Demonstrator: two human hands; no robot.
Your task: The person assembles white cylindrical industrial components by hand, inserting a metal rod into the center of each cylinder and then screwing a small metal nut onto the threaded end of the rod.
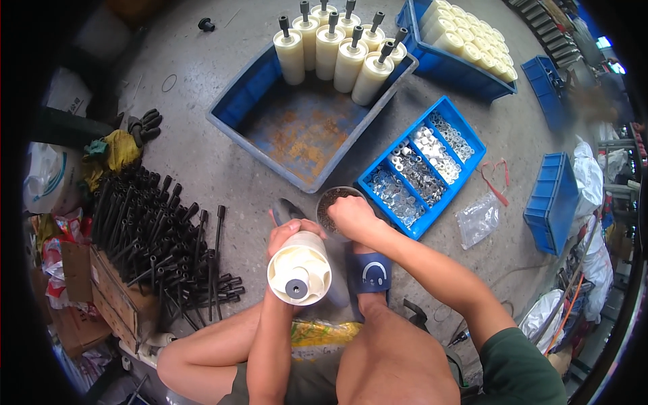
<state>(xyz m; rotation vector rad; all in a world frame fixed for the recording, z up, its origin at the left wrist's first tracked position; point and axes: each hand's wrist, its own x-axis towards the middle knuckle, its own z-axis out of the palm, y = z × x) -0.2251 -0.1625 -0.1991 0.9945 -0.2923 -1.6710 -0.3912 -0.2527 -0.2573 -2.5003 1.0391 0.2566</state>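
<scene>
My left hand (282,237) is wrapped round a cream plastic cylinder (282,273). The cylinder's ribbed end, with a dark round hub in its centre, tilts up toward me. Over a round bowl (325,217) of small brownish parts, my right hand (352,214) reaches down with its fingers curled. Its fingertips are down at the bowl, and what they pinch, if anything, is hidden. Just right of the bowl lies a blue divided tray (424,220) holding washers, white rings and small metal pieces.
A blue-grey bin (233,125) holds several cream cylinders (290,57) with black rods on top. Another blue bin (466,74) is packed with cylinders. Black rods (145,226) are heaped at left beside a wooden box (115,290). A plastic bag (478,219) lies at right.
</scene>
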